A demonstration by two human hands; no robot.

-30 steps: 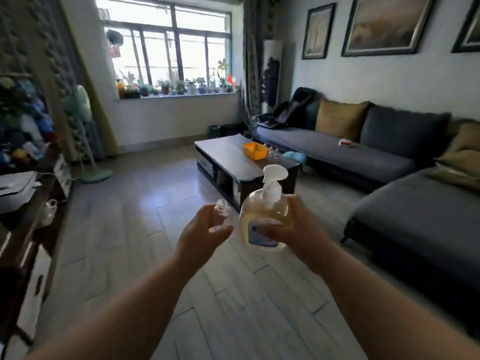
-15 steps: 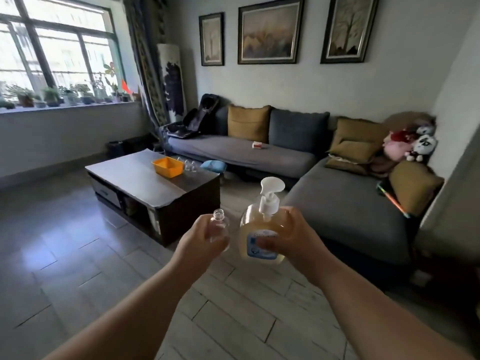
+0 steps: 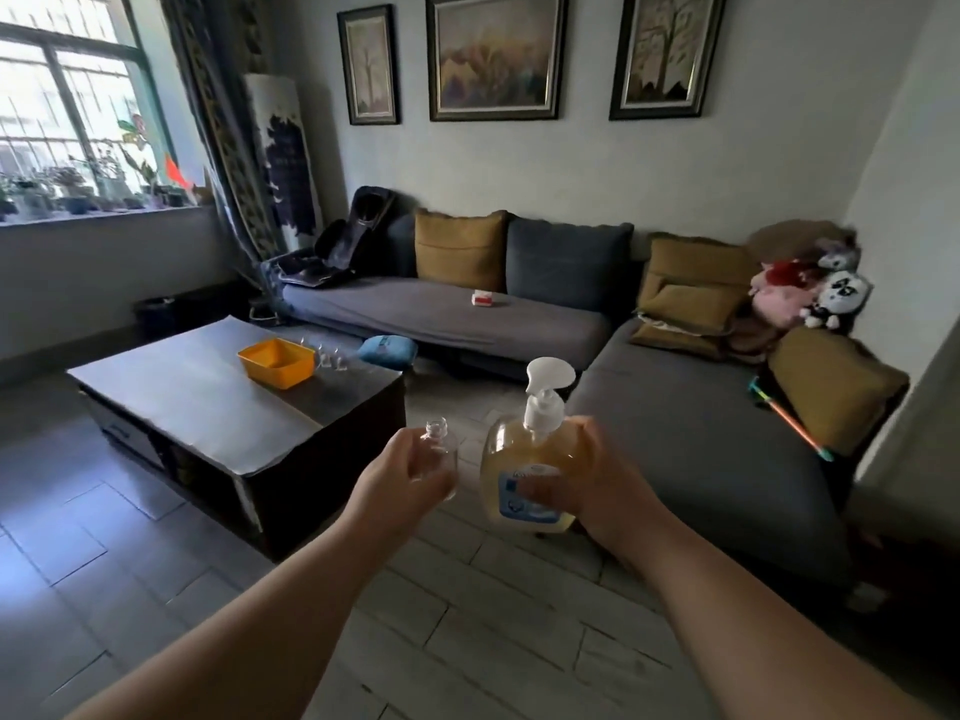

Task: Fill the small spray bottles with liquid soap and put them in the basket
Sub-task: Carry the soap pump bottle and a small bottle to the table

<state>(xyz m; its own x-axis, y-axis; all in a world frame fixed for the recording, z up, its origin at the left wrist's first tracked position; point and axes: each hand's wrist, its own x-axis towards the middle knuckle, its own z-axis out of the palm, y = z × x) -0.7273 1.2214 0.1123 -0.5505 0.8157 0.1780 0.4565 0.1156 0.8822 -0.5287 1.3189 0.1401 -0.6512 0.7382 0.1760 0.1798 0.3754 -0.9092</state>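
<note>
Left hand [image 3: 402, 478]: fingers curled round a small clear spray bottle [image 3: 440, 449], uncapped, upright. Right hand [image 3: 592, 483]: wrapped round an amber liquid soap pump bottle [image 3: 530, 459], just beside it. Orange basket [image 3: 277, 362] on the coffee table [image 3: 208, 407], more clear bottles [image 3: 332, 356] beside it. Grey corner sofa [image 3: 675, 433] behind.
</note>
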